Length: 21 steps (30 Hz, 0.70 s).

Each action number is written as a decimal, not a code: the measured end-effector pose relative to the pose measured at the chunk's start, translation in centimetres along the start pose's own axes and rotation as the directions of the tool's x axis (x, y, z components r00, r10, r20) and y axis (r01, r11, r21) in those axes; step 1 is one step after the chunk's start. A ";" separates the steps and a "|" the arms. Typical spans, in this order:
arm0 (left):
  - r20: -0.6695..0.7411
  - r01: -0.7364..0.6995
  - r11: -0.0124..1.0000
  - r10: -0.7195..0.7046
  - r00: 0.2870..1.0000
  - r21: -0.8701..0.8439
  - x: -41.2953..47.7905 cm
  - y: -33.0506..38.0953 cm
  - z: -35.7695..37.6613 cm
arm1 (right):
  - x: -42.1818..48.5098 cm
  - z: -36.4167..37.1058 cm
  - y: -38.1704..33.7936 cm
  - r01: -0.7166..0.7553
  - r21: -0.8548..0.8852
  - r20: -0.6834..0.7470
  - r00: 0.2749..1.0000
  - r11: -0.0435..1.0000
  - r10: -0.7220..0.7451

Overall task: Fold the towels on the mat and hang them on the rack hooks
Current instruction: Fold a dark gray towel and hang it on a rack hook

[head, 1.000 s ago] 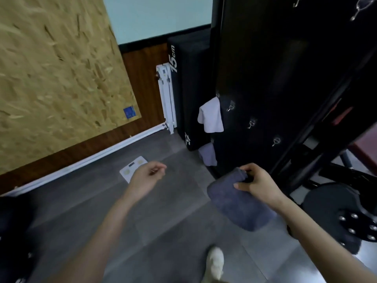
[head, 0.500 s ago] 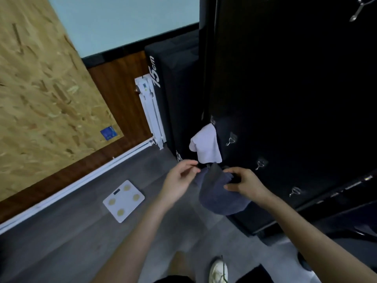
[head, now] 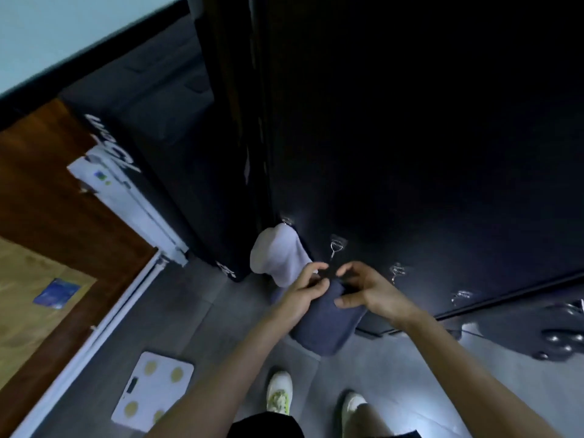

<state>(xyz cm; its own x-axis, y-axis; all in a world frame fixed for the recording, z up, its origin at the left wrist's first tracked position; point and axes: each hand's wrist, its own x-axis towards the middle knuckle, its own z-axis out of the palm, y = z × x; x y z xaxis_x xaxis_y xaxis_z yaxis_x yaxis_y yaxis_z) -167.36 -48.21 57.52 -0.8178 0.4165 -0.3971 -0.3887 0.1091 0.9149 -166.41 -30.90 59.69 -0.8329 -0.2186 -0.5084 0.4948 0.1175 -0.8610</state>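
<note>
A folded dark blue towel (head: 325, 324) hangs between both hands just below a metal hook (head: 335, 248) on the black rack panel (head: 410, 153). My left hand (head: 303, 289) pinches the towel's top left corner. My right hand (head: 363, 289) grips its top right edge with thumb and curled fingers. A white towel (head: 278, 257) hangs from the leftmost hook (head: 287, 221), right beside my left hand. Two more bare hooks, the nearer one (head: 396, 271) and the farther one (head: 461, 295), follow to the right along the panel.
A white bathroom scale (head: 151, 390) lies on the grey floor at lower left. A black foam block (head: 164, 172) and a white radiator (head: 132, 210) stand against the wall to the left. My shoes (head: 279, 392) are below the towel. Weight equipment (head: 559, 333) sits at right.
The view has dropped and closed in on the rack. Both hands have risen with the blue towel toward the second hook, and my left hand now holds the towel's corner instead of only reaching for it.
</note>
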 end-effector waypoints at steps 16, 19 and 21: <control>-0.392 -0.055 0.996 0.025 0.920 -0.066 11.3 -1.8 -1.0 | 6.3 -0.6 3.6 0.113 -0.083 -0.633 0.762 0.990 -0.140; -0.406 0.012 1.000 -0.014 0.914 -0.009 13.0 -2.8 -1.0 | 7.7 -0.4 4.6 0.151 -0.006 -0.701 0.705 0.989 -0.112; -0.430 0.030 0.999 -0.017 0.903 0.024 13.4 -3.4 -0.8 | 8.3 0.1 5.2 0.174 0.087 -0.730 0.682 0.981 -0.056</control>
<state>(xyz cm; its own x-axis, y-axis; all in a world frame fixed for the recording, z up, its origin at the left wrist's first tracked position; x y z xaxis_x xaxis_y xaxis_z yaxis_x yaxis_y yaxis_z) -177.36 -43.70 48.99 -0.9140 -0.0137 -0.4054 -0.4030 0.1430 0.9039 -170.74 -32.25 51.01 -0.7764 0.5512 -0.3055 0.3617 -0.0073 -0.9323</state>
